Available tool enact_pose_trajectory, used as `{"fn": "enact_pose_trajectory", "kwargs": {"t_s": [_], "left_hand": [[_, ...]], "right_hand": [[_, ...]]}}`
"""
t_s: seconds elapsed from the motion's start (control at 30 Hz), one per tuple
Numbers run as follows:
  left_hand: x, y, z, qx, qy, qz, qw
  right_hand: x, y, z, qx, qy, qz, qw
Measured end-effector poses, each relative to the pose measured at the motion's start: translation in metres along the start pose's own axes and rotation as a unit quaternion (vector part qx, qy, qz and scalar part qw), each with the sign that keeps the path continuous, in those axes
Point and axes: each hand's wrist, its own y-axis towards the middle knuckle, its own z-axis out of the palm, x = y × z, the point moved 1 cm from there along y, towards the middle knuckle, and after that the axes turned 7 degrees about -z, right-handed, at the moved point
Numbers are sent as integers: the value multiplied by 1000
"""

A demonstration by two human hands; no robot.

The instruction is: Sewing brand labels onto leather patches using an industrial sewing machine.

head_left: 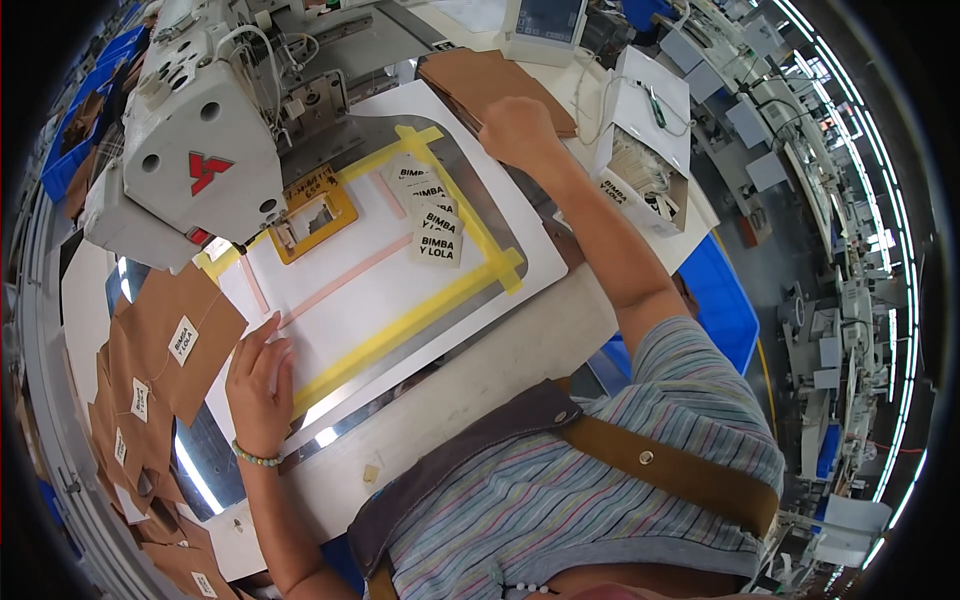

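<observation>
My left hand (262, 388) rests at the near left edge of the white sheet (345, 318), its fingers stretched out and holding nothing. Beside it lie brown fabric pieces (225, 325) with white labels. Over at the far right, my right hand (520, 133) is closed at a stack of brown fabric pieces (475, 78); its fingertips are partly hidden, and the fingers seem to pinch the top piece. Between my hands, yellow tape (400, 335) frames the sheet, with pink strips (345, 275) inside. Several loose white labels (437, 247) overlap on the sheet's right part.
The white sewing machine head (195, 165) stands over the left side, next to a yellow frame (345, 208). A white box of labels (645, 185) is at the right, near a screen (545, 22). A blue bin (720, 300) sits below the table's right edge.
</observation>
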Motion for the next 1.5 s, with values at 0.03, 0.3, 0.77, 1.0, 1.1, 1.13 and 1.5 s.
{"fn": "enact_pose_trajectory", "kwargs": {"t_s": [0.03,0.3,0.77,1.0,1.1,1.13,1.5], "left_hand": [[1,-1,0,1,3,2,1000],[1,1,-1,-4,1,16,1000],[-30,25,-11,25,0,37,999],[-46,44,-6,33,-27,88,995],[-54,56,-2,55,-38,91,994],[-56,60,-1,67,-46,88,993],[-92,108,33,60,-74,168,981]], "right_hand": [[-2,2,-2,15,11,23,1000],[-14,2,-22,89,65,71,991],[-36,8,-3,23,176,91,980],[-43,14,-12,113,183,111,970],[-50,14,-8,108,189,106,970],[-51,15,-9,107,195,104,969],[-14,9,-17,-294,187,48,936]]}}
